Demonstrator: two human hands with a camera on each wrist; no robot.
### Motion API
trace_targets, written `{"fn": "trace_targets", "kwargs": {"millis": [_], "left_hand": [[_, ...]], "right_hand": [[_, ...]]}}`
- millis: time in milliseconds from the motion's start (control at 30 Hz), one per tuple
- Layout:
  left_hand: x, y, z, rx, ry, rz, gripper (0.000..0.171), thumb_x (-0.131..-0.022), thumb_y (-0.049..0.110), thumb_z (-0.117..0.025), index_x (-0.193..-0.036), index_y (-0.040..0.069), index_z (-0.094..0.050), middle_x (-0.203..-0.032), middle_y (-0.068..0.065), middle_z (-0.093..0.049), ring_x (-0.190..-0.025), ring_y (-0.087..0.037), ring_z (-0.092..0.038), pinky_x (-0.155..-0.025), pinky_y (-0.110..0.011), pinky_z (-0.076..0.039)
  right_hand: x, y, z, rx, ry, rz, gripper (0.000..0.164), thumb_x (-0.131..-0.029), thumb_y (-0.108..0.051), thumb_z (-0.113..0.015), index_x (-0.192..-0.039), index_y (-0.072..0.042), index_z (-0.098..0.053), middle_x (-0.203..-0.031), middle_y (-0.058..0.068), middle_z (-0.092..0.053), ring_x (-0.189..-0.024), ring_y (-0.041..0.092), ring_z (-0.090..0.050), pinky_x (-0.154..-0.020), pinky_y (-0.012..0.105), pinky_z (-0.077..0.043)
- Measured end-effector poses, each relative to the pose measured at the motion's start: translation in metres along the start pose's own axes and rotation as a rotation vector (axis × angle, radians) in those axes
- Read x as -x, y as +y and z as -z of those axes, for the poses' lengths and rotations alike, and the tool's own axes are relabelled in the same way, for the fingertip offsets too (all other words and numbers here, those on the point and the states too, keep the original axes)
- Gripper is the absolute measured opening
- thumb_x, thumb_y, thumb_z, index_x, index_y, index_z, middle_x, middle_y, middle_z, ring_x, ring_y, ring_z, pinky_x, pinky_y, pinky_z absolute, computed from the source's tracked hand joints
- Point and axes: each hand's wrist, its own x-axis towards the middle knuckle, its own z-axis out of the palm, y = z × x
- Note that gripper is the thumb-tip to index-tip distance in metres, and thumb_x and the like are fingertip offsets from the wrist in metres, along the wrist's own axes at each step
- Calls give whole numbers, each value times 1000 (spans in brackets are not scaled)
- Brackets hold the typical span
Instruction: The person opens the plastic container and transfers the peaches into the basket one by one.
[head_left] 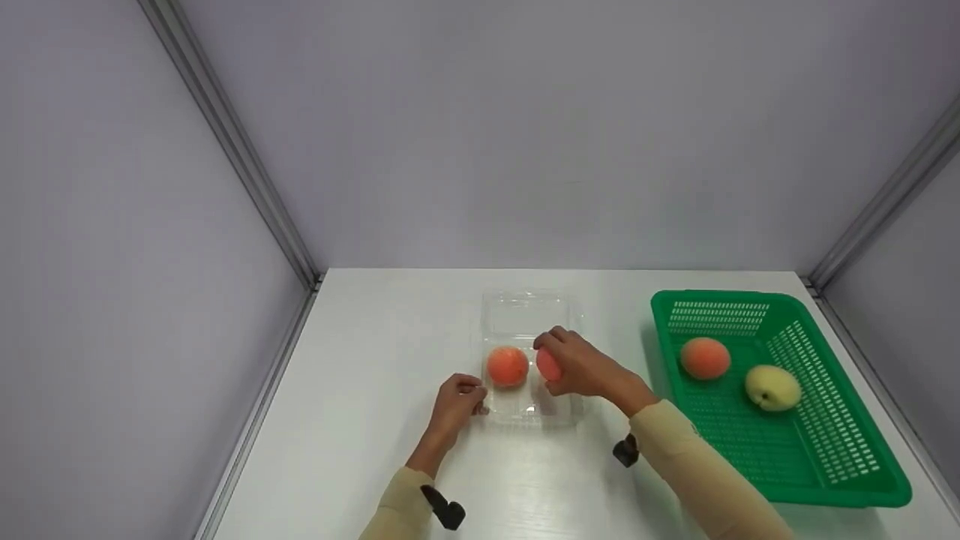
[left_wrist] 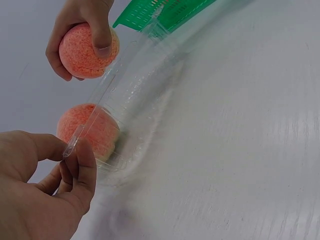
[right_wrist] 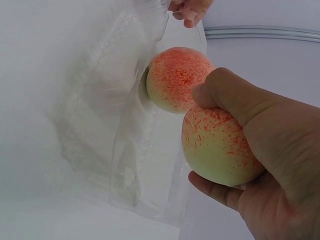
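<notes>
A clear plastic clamshell box [head_left: 517, 409] lies opened flat on the white table, its lid [head_left: 525, 313] towards the back wall. One peach [head_left: 508, 367] sits in the left of its base. My right hand [head_left: 581, 366] grips a second peach [right_wrist: 220, 145], red-speckled above and pale green below, over the base's right half. Thumb and fingers of my left hand [left_wrist: 55, 185] pinch the box's rim [left_wrist: 75, 140] at its left edge, as the left wrist view shows.
To the right stands a green basket [head_left: 664, 322] with slotted sides. In it lie another peach [head_left: 705, 358] and a pale yellow fruit [head_left: 773, 388]. Grey walls [head_left: 525, 150] enclose the white table [head_left: 360, 360] at the back and sides.
</notes>
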Motion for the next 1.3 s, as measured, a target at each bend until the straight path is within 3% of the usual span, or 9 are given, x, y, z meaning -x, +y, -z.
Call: {"fn": "trace_targets", "kwargs": {"millis": [300, 800, 1133, 1300], "left_hand": [[-1, 0, 0, 24, -8, 1, 27, -100, 5, -64, -121, -10, -59, -94, -7, -59, -77, -13, -62, -71, -23, -62], [-2, -1, -2, 18, 9, 13, 23, -99, 4, -65, -119, -7, -60, -95, -8, -60, -77, -13, -61, -71, -25, -62], [0, 0, -1, 26, 1, 5, 26, -100, 6, -66, -121, -8, -60, -95, -8, -61, -76, -12, -61, -72, -27, -62], [1, 0, -1, 17, -4, 7, 28, -99, 6, -66, -122, -8, -60, -95, -8, -62, -75, -12, -63, -74, -29, -63]], "right_hand": [[1, -1, 4, -14, 6, 16, 63, -82, -12, -88, -137, -12, -57, -130, 9, -60, -119, 28, -59, -95, 43, -64], [4, 0, 9, -2, 17, 12, 67, -81, -12, -90, -139, -10, -58, -133, 10, -59, -120, 29, -59, -96, 45, -64], [8, 0, 16, 20, 79, 77, 63, -80, -11, -89, -135, -7, -59, -127, 11, -62, -113, 29, -61, -89, 43, -65], [9, -1, 20, 7, 72, 49, 65, -80, -12, -90, -137, -8, -58, -130, 10, -61, -117, 28, -60, -90, 43, -65]]}}
